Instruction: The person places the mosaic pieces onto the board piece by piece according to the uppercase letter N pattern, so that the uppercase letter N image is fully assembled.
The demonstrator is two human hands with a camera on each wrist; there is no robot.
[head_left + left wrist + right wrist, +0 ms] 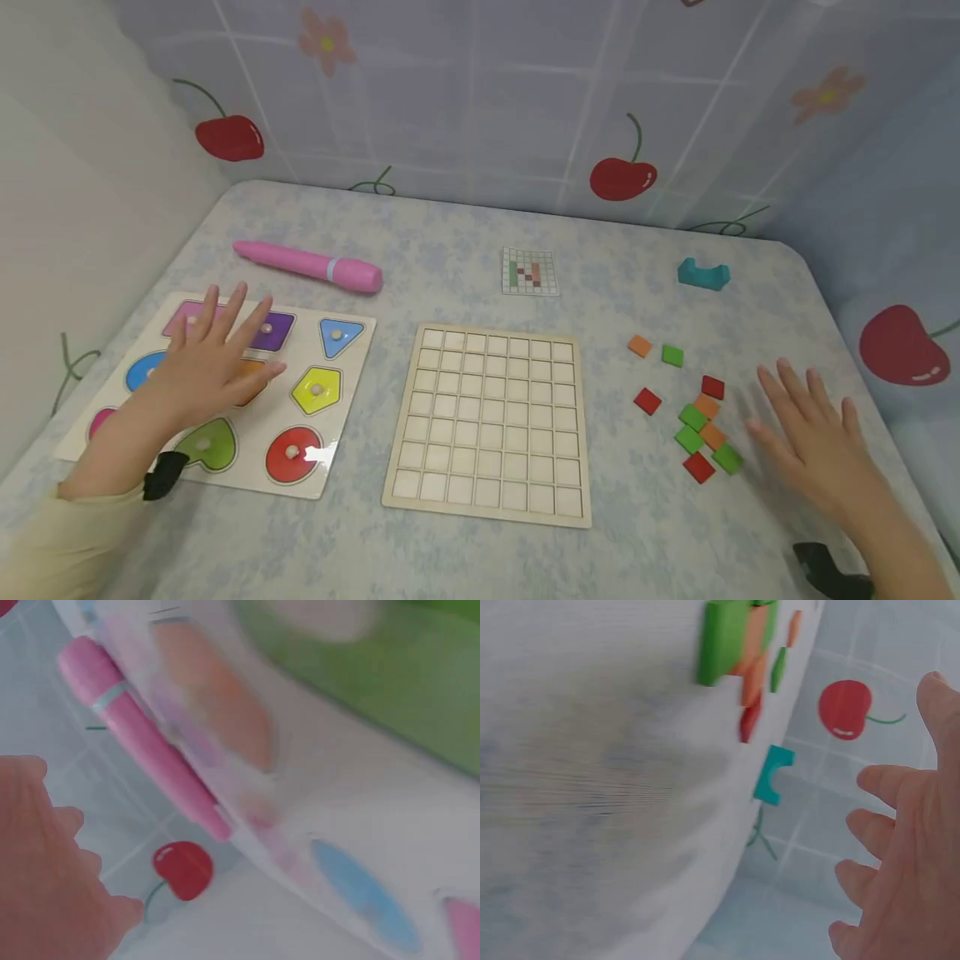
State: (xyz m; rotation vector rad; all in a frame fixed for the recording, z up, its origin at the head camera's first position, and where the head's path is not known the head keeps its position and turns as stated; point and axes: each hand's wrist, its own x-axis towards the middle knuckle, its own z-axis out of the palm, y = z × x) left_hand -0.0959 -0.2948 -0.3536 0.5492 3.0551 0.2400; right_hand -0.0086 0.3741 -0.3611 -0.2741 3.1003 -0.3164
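My left hand (206,371) is spread flat, fingers extended, over a white shape puzzle board (258,400) with knobbed coloured pieces; whether it touches the board I cannot tell. On the right, my right hand (813,442) has its fingers spread beside a loose group of small square tiles (692,415) in red, green and orange, and holds nothing. Between the hands lies a wooden grid board (487,421) with pale square cells. Behind it is a small printed pattern card (529,272) showing a grid with green, orange and dark red squares.
A pink marker-shaped stick (307,265) lies behind the puzzle board. Toward the back right stands a teal notched block (702,274). A curtain (480,108) printed with cherries and flowers rises along the table's back edge.
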